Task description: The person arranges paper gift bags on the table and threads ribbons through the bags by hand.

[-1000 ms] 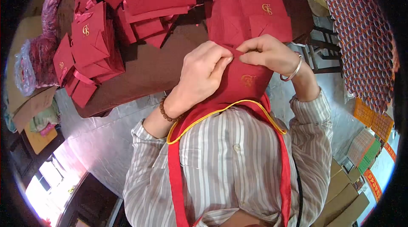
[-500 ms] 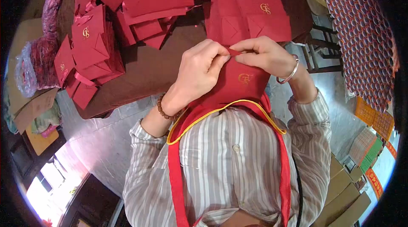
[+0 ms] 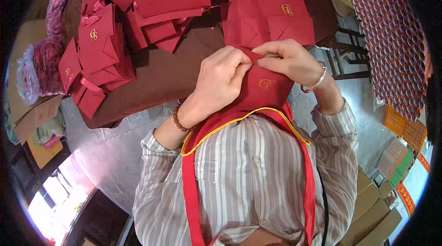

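A dark red paper bag [image 3: 267,90] with a gold letter mark lies in front of my chest, just above the apron [image 3: 230,119]. At its far edge my left hand [image 3: 223,75] pinches the paper between thumb and curled fingers. Close beside it, my right hand [image 3: 286,62] grips the same edge, thumb and fingertips pressed together. A small flap of red paper sticks up between the two hands. My fingers hide whatever finer detail is there.
Beyond my hands, flat red bags [image 3: 269,13] overlap on the brown-covered table [image 3: 152,78]. A pile of red bags with ribbons [image 3: 99,46] stands at the left. Plastic-wrapped red bundles [image 3: 46,69] lie far left, and a dark stool [image 3: 352,50] stands at the right.
Both hands have shifted slightly while keeping their pinch on the bag's edge. More of the raised red flap shows between them. The surrounding piles look the same.
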Motion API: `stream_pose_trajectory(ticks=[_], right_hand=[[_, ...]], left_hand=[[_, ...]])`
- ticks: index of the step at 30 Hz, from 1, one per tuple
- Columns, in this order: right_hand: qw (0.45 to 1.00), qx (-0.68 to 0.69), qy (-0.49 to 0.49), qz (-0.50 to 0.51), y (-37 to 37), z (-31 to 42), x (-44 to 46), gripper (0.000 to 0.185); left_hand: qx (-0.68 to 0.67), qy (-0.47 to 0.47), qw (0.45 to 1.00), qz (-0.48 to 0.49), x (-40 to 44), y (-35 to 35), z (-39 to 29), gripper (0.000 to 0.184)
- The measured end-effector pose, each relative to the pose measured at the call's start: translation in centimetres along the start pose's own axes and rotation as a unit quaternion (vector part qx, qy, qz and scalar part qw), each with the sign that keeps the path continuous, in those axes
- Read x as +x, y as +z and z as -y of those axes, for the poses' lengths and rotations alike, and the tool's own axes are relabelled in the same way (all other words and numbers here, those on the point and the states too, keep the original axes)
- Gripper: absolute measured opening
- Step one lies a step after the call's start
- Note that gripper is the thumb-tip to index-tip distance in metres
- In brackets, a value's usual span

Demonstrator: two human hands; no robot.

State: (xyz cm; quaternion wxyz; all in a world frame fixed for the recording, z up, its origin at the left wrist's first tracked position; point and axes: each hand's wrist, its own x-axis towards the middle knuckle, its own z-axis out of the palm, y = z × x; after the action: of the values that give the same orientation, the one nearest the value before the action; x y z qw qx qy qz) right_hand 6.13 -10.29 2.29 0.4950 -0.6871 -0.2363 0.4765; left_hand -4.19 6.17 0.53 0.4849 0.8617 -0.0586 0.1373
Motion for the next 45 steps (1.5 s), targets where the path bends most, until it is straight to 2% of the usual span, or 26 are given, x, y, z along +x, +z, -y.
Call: stream_pose_trajectory(ticks=[5,14,18,21,23,26,28,29,32,33,34,35,37,39,45], right_hand=[[0.999,-0.032,-0.003,-0.007,0.2,0.6,-0.3,0.026],[1.0,0.01,0.012,-0.012,0.2,0.9,-0.6,0.022],[0.999,-0.029,-0.022,-0.032,0.7,0.7,-0.6,0.02],[0.999,-0.024,-0.033,-0.025,0.6,0.8,-0.5,0.02],[0.999,-0.022,-0.024,-0.017,0.7,0.8,-0.6,0.02],[0.993,-0.092,-0.059,-0.051,1.2,0.7,-0.6,0.021],[0.944,-0.268,-0.143,-0.128,1.9,0.8,-1.1,0.02],[0.927,-0.29,-0.173,-0.161,2.4,0.1,-1.2,0.019],[0.903,-0.331,-0.215,-0.171,2.6,-0.1,-1.5,0.02],[0.903,-0.332,-0.213,-0.171,2.3,0.1,-1.5,0.02],[0.941,-0.273,-0.158,-0.125,1.8,0.6,-1.5,0.02],[0.969,-0.211,-0.101,-0.076,1.2,0.8,-1.4,0.02],[0.98,-0.169,-0.08,-0.071,0.4,-0.2,-0.9,0.019],[0.994,-0.083,-0.054,-0.055,0.2,-0.8,-0.6,0.02],[0.997,-0.06,-0.017,-0.045,0.5,-0.1,-1.0,0.022]], left_hand=[[-0.023,-0.026,0.999,0.004,-0.1,-0.2,0.0,0.008],[0.007,-0.028,0.999,-0.028,0.0,-0.4,-0.1,0.006],[-0.031,-0.034,0.998,-0.045,0.6,-0.9,0.1,0.005],[-0.011,0.012,0.999,-0.048,0.9,-1.3,0.6,0.005],[-0.171,-0.036,0.984,0.022,0.7,-1.2,1.3,0.004],[-0.179,-0.067,0.981,0.027,0.8,-1.4,1.6,0.005],[-0.167,-0.052,0.984,0.032,0.9,-1.5,2.0,0.005],[-0.152,-0.047,0.986,0.04,0.9,-1.5,2.1,0.005],[-0.123,-0.031,0.991,0.044,0.8,-1.6,2.2,0.007],[-0.11,-0.016,0.993,0.038,0.9,-1.4,2.1,0.008],[-0.111,-0.014,0.993,0.039,1.0,-1.1,2.0,0.008],[-0.044,0.043,0.998,-0.006,0.9,-0.8,1.9,0.011],[0.117,0.167,0.975,-0.086,0.9,-0.2,2.4,0.019],[0.145,0.178,0.969,-0.085,0.4,0.1,1.5,0.02],[0.156,0.14,0.976,-0.058,0.0,0.9,0.8,0.016]])
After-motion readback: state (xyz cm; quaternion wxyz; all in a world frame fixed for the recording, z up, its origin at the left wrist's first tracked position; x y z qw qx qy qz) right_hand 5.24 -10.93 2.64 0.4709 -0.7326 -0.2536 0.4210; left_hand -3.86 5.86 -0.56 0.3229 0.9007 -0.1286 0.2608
